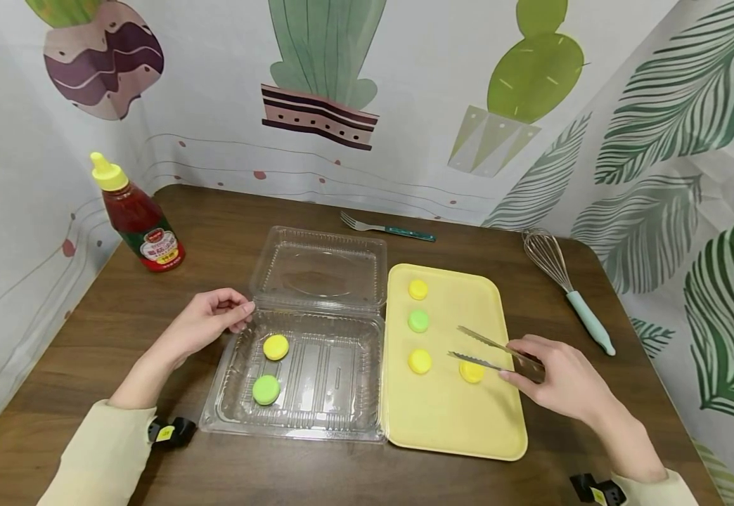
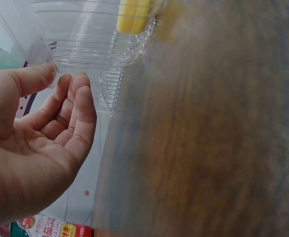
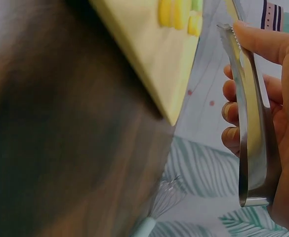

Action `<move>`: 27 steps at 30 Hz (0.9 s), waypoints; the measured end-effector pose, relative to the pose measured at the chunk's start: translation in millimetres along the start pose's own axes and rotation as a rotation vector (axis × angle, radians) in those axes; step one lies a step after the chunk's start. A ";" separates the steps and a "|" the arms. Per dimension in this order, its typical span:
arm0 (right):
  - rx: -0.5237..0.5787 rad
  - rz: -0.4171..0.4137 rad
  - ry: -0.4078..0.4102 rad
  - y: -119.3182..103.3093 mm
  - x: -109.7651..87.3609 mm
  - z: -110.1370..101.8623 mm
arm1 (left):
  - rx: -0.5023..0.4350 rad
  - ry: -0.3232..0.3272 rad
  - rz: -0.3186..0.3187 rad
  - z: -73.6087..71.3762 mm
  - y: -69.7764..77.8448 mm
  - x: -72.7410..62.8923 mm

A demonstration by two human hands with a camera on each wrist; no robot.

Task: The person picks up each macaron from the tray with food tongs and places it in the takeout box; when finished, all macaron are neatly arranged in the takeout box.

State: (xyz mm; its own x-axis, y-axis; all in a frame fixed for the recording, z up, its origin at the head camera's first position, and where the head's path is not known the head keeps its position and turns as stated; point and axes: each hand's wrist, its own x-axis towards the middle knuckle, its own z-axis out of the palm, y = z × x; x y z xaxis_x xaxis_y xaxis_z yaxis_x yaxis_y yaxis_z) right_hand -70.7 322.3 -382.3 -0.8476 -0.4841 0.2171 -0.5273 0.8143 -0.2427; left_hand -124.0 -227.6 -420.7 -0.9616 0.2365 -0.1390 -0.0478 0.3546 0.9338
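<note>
With thumb and fingers, my left hand pinches the left rim of a clear plastic clamshell box near its hinge. Its lid lies folded back. Inside are a yellow macaron and a green macaron. My right hand holds metal tongs above a yellow tray. Apart and with nothing between them, the tong tips overlap the tray's right-hand yellow macaron in the head view. A column on the tray's left has a yellow macaron, a green one and another yellow one.
A ketchup bottle with a yellow cap stands at the back left of the wooden table. Behind the box lies a fork. A whisk lies right of the tray. Patterned cloth hangs behind the table.
</note>
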 end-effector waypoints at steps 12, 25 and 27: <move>-0.001 0.032 -0.006 9.7 -28.1 8.2 | -0.005 0.001 -0.003 0.5 -0.4 0.3; 0.001 0.057 -0.028 13.4 -41.8 15.0 | -0.011 0.001 -0.001 0.3 -2.9 1.2; 0.006 0.062 -0.033 12.8 -42.9 15.0 | -0.008 -0.001 -0.003 0.3 -2.9 0.9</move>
State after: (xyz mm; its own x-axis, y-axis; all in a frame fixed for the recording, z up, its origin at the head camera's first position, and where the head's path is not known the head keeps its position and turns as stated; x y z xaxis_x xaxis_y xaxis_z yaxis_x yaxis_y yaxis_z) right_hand -42.0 348.7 -408.9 -0.8803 -0.4430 0.1696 -0.4736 0.8413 -0.2608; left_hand -124.6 -228.1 -423.6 -0.9611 0.2364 -0.1426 -0.0532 0.3483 0.9359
